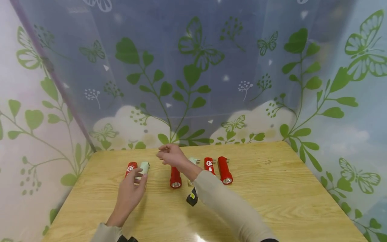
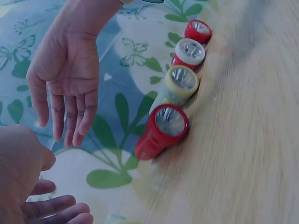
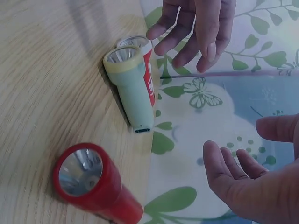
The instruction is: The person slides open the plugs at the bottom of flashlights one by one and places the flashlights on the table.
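Note:
My left hand (image 1: pixel 129 190) hovers by the left pair of flashlights, a red one with a white logo (image 1: pixel 132 166) and a pale green one (image 1: pixel 145 166). Its fingers are loosely bent; the right wrist view shows them apart from both. Further right, my right hand (image 1: pixel 173 155) is raised above the back end of a plain red flashlight (image 1: pixel 175 178), palm turned up in the right wrist view, holding nothing. The right forearm partly covers another pale green flashlight (image 2: pixel 180 86). A red flashlight with a white head (image 2: pixel 190 52) and a plain red one (image 1: pixel 225 170) lie beyond it.
The flashlights lie in a row along the far part of a wooden table (image 1: pixel 272 198), lenses toward me. A curtain (image 1: pixel 193 101) printed with leaves and butterflies hangs behind the table and at both sides. A small black and yellow piece (image 1: pixel 192 197) shows below the right sleeve.

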The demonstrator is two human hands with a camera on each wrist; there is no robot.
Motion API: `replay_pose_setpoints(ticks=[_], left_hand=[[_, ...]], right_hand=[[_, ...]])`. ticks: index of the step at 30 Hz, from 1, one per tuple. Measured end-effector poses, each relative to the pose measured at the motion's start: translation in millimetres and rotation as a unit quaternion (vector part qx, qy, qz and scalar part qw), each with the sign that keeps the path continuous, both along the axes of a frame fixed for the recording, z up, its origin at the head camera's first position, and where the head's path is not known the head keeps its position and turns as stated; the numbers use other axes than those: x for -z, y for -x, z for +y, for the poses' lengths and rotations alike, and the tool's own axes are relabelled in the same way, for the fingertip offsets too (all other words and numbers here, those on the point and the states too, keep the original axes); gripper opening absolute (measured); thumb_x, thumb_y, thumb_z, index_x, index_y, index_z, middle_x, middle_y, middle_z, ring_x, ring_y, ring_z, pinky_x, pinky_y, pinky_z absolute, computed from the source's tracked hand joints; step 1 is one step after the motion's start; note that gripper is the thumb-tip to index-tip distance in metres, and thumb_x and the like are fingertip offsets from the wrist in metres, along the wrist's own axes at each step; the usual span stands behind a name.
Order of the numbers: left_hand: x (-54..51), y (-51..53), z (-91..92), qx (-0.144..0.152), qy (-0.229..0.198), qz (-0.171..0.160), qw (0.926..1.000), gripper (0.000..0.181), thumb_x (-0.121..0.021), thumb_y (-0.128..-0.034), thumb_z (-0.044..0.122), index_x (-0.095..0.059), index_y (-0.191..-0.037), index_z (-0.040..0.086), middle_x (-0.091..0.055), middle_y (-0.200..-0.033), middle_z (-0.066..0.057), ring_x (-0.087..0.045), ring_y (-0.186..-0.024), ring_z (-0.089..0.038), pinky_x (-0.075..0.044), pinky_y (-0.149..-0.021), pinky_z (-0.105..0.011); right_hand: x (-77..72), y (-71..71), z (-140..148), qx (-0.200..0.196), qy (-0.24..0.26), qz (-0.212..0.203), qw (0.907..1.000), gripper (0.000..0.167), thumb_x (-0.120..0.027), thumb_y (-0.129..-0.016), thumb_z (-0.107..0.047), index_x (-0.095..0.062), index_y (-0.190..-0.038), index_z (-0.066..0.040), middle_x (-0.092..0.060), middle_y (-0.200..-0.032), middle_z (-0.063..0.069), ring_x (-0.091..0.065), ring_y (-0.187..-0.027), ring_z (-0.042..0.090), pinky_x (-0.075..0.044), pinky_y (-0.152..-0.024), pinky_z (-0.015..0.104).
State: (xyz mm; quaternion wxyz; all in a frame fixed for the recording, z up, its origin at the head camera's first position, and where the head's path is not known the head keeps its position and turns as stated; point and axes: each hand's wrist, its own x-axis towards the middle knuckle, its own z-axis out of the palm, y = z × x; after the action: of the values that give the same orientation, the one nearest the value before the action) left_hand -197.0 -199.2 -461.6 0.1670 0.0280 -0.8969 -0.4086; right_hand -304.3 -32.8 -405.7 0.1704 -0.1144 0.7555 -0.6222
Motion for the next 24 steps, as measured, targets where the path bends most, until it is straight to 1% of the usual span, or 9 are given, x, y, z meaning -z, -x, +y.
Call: replay_pose_setpoints(ticks=[3, 6, 9, 12, 15, 20, 24], left_hand=[[1.7, -7.4, -10.1, -0.007, 0.003, -0.008, 0.9999, 0.037, -0.059, -0.1028, 0.022, -0.059, -0.131, -0.002, -0.071, -0.113, -0.02, -0.07, -0.093, -0.027, -0.057, -0.073, -0.024], [2.5, -13.4, -19.4, -0.01, 0.005, -0.012, 0.9999, 0.038, -0.057, -0.1033, 0.023, -0.058, -0.131, -0.003, -0.07, -0.115, -0.02, -0.07, -0.095, -0.027, -0.055, -0.073, -0.021], [3.0, -18.2, -28.1, -0.019, 0.012, -0.009, 0.9997, 0.037, -0.056, -0.1037, 0.023, -0.058, -0.13, -0.003, -0.07, -0.116, -0.02, -0.07, -0.097, -0.027, -0.054, -0.072, -0.019], [3.1, -22.2, -35.7, -0.035, 0.014, -0.002, 0.9993, 0.036, -0.056, -0.1037, 0.023, -0.058, -0.13, -0.002, -0.07, -0.116, -0.02, -0.071, -0.097, -0.029, -0.054, -0.071, -0.017], [4.0, -25.9, -41.8, -0.057, 0.013, 0.003, 0.9983, 0.036, -0.056, -0.1033, 0.023, -0.059, -0.13, -0.001, -0.07, -0.115, -0.019, -0.071, -0.098, -0.03, -0.053, -0.071, -0.017], [7.2, -31.4, -49.8, -0.074, 0.008, 0.006, 0.9972, 0.034, -0.059, -0.1022, 0.021, -0.06, -0.127, -0.001, -0.07, -0.114, -0.021, -0.071, -0.097, -0.032, -0.053, -0.069, -0.017], [10.0, -34.7, -54.2, -0.082, 0.011, 0.004, 0.9966, 0.033, -0.06, -0.1016, 0.02, -0.06, -0.127, -0.001, -0.07, -0.114, -0.022, -0.071, -0.096, -0.032, -0.053, -0.068, -0.017]], right_hand=[[0.7, -2.8, -12.0, -0.011, -0.007, -0.001, 0.9999, 0.035, -0.066, -0.097, -0.019, -0.061, -0.129, -0.005, -0.067, -0.125, 0.013, -0.069, -0.108, 0.027, -0.06, -0.092, 0.039], [1.3, -5.5, -23.2, -0.014, -0.013, -0.006, 0.9998, 0.035, -0.067, -0.097, -0.018, -0.061, -0.128, -0.006, -0.067, -0.124, 0.013, -0.069, -0.104, 0.024, -0.06, -0.093, 0.041], [3.8, -6.2, -34.0, -0.008, -0.032, -0.008, 0.9994, 0.033, -0.069, -0.096, -0.02, -0.062, -0.125, -0.007, -0.067, -0.121, 0.011, -0.068, -0.098, 0.021, -0.059, -0.09, 0.041], [8.1, -6.6, -45.6, 0.006, -0.057, -0.007, 0.9984, 0.031, -0.071, -0.095, -0.023, -0.063, -0.121, -0.009, -0.068, -0.118, 0.01, -0.067, -0.096, 0.021, -0.058, -0.088, 0.042], [15.6, -7.7, -57.6, 0.023, -0.084, -0.007, 0.9962, 0.036, -0.072, -0.093, -0.028, -0.063, -0.122, -0.009, -0.067, -0.118, 0.009, -0.066, -0.099, 0.022, -0.056, -0.089, 0.044], [31.1, -11.1, -74.3, 0.048, -0.142, -0.009, 0.9887, 0.049, -0.072, -0.093, -0.033, -0.058, -0.13, -0.005, -0.064, -0.124, 0.011, -0.063, -0.106, 0.023, -0.055, -0.093, 0.043], [42.2, -10.9, -81.8, 0.063, -0.165, -0.025, 0.984, 0.053, -0.073, -0.091, -0.034, -0.054, -0.129, 0.0, -0.061, -0.122, 0.014, -0.058, -0.102, 0.023, -0.054, -0.094, 0.043]])
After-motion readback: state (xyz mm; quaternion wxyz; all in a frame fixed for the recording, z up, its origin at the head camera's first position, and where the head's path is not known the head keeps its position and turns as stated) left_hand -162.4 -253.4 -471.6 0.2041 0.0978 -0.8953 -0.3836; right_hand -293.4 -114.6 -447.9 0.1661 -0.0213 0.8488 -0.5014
